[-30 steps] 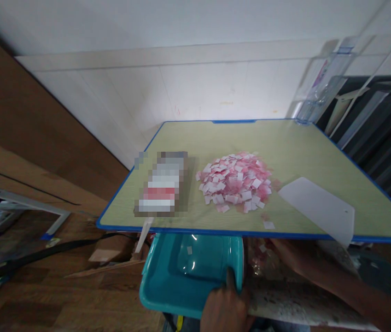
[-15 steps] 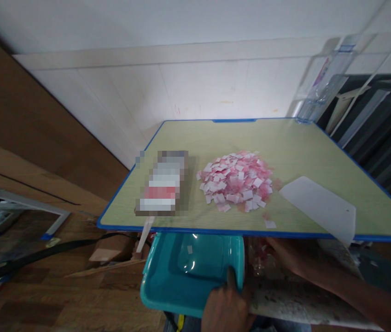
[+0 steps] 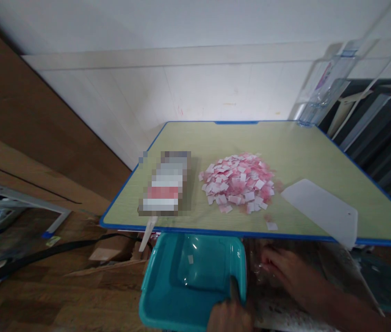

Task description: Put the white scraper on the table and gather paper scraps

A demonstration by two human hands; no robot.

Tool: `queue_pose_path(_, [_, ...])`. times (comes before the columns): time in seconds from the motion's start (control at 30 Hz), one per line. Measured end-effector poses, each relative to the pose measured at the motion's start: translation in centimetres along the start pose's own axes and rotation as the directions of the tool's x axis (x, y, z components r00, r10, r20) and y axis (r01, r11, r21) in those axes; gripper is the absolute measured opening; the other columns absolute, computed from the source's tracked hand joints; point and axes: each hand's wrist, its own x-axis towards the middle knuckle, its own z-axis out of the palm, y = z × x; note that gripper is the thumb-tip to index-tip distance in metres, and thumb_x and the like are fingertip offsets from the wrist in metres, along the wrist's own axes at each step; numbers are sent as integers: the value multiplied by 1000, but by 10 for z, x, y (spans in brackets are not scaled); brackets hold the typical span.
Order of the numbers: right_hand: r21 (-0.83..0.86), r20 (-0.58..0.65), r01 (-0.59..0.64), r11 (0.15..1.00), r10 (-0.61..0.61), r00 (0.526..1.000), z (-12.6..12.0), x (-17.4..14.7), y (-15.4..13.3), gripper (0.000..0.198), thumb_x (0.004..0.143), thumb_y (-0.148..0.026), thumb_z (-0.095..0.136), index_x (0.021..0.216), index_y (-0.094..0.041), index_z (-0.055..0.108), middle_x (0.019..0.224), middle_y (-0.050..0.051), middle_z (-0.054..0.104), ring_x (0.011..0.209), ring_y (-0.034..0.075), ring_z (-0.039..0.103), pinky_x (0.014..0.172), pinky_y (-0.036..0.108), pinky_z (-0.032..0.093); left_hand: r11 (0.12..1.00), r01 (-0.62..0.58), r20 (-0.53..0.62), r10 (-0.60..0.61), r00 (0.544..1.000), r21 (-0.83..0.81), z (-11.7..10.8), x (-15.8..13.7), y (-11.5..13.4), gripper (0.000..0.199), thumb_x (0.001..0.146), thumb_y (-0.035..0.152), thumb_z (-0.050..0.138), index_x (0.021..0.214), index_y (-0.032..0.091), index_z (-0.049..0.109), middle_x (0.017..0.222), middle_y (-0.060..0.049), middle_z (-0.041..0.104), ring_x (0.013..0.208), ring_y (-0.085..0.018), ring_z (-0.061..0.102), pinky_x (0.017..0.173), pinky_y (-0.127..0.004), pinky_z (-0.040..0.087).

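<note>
Left hand point(image 3: 231, 313) clamped on near rim of teal tub point(image 3: 181, 281), thumb inside. Right hand point(image 3: 285, 272) beside tub, fingers curled on clear bag point(image 3: 260, 267); grasp uncertain. Above: table point(image 3: 295, 143), paper scraps point(image 3: 238, 180).

Glossy teal plastic tub point(image 3: 167, 295), matt wood-grain table point(image 3: 292, 152), small paper slips point(image 3: 238, 182), smooth white plastic scraper point(image 3: 321, 212)

Blue-edged green table point(image 3: 216, 138): pink-white paper scrap pile point(image 3: 239, 180), white card point(image 3: 321, 210), blurred box point(image 3: 166, 183).
</note>
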Motion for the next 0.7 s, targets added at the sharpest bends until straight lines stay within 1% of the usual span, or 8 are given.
queue_pose_path(0.17, [-110,-149,130,985,-145,978,-27,9,-32,19,88,-22,42,79,-23,59,75,1,62,69,12,60,62,23,49,1000,12,-11,-12,1000,-8,6,1,-2,46,82,21,42,127,30,47,134,-24,39,77,-34,65,63,-47,53])
queue_pose_path(0.27, [-174,-277,119,978,-165,947,-53,29,-29,13,87,-26,48,81,-21,59,73,1,62,65,12,59,58,22,49,1000,-8,-1,8,1000,8,5,1,-3,49,82,23,43,130,30,41,134,-25,37,79,-35,64,64,-48,53])
queue_pose_path(0.33, [-231,-332,119,966,-193,923,-66,41,-20,13,86,-24,49,82,-20,60,75,1,61,65,12,59,57,22,48,1000,-5,15,5,1000,9,4,1,-4,45,82,24,42,127,28,47,135,-25,37,81,-35,64,65,-48,53])
queue_pose_path(0.43, [-342,-462,102,934,-262,848,-70,37,-7,14,86,-20,49,94,-19,60,90,6,59,65,11,58,59,24,48,1000,22,16,-22,1000,2,4,2,-3,42,81,20,42,121,28,54,134,-23,39,81,-34,64,66,-47,53])
queue_pose_path(0.5, [-420,-508,107,901,-331,796,-58,21,-4,20,85,-17,50,103,-18,57,91,7,58,67,13,58,63,27,49,1000,26,13,-26,1000,-2,5,3,-3,46,79,18,44,122,30,52,133,-22,42,81,-34,64,66,-48,53])
queue_pose_path(0.53, [-461,-474,144,875,-381,794,-49,11,-4,21,83,-16,51,102,-21,58,89,6,60,74,15,60,67,28,49,1000,16,9,-16,1000,-2,6,3,-4,48,79,18,44,124,30,50,133,-22,42,81,-34,64,66,-48,53])
queue_pose_path(0.6, [-516,-307,255,818,-454,837,-26,-5,-3,25,82,-14,49,98,-28,61,82,1,65,74,15,62,69,26,49,1000,-7,3,7,1000,4,10,4,-5,50,80,19,42,128,31,45,134,-23,40,81,-34,64,65,-48,53])
queue_pose_path(0.7, [-538,-99,288,792,-398,912,6,-9,6,33,76,-4,44,92,-25,64,81,3,69,62,15,62,55,25,48,999,-20,-9,20,1000,30,14,4,-7,48,81,20,40,127,31,46,136,-23,38,78,-33,65,64,-46,53])
